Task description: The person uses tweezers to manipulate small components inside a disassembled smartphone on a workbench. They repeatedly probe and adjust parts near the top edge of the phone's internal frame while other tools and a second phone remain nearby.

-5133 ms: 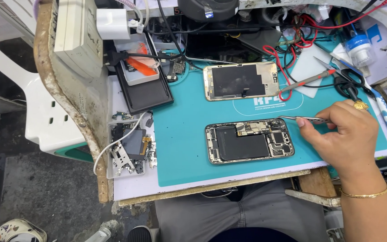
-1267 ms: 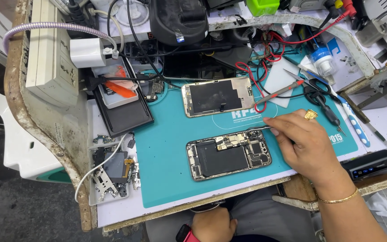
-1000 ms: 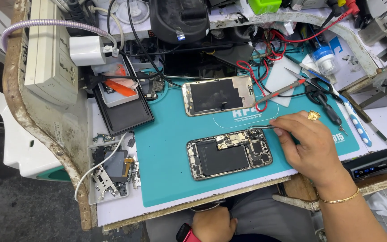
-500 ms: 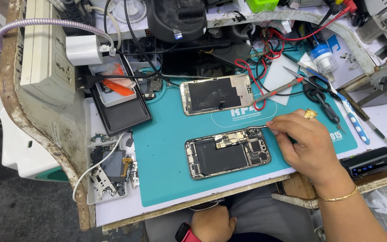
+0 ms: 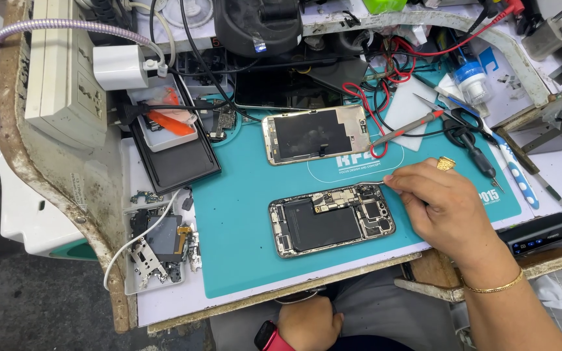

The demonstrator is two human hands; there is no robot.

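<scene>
An opened phone (image 5: pixel 331 218) with its board and battery exposed lies on the teal work mat (image 5: pixel 242 221). My right hand (image 5: pixel 447 208) rests at the phone's upper right corner, pinching a thin metal tweezer (image 5: pixel 373 184) whose tip touches the phone's top edge. A ring is on one finger and a gold bangle on the wrist. My left hand (image 5: pixel 307 320), with a red watch strap, lies on my lap below the table edge, its fingers partly hidden. A detached phone screen (image 5: pixel 313 134) lies face down further back on the mat.
A black tray (image 5: pixel 177 162) with an orange tool stands at the left. Loose phone parts (image 5: pixel 160 244) lie at the near left. Red probe leads (image 5: pixel 385 123), scissors (image 5: pixel 466 130), a bottle (image 5: pixel 471 78) and a power strip (image 5: pixel 66 71) crowd the back and sides.
My right hand has stayed at the phone's upper right corner with the tweezer, shifting only slightly. My left hand has come into view on my lap.
</scene>
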